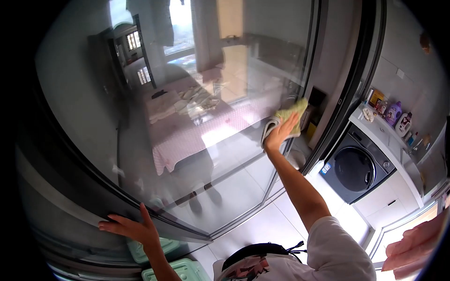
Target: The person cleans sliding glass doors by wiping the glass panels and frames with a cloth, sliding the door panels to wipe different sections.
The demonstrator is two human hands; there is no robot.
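Nearest is a white shirt (333, 248) of soft, matte fabric. By its left side sit 2 pale green boxes (187, 267) with moulded plastic lids and rounded corners. Above them, the left hand (141, 229) is spread wide with nothing seen in it, by the dark frame (89, 168) along the lower left edge of the glass; whether it touches the frame I cannot tell.

The right hand (280, 133) has hold of the cloth (285, 114), fingers nearly straight and laid over it. The cloth lies against the glass (276, 65), near its right edge. It is yellow with a greyish fold, and looks soft and thick against the smooth, glossy surface.

The step in hand seems to be wiping; the next move calls for even pressure and a flat palm, with care where the glass meets its hard right edge.

Pale, square-cut tiles (262, 225) cover the floor. To the right, a dark washer (354, 168) with a round door fits under a smooth white worktop (377, 129), with plastic bottles (393, 114) along its back edge. In the glass appears a bed (173, 145) with a pink, softly draped cover; how much is reflection I cannot tell.
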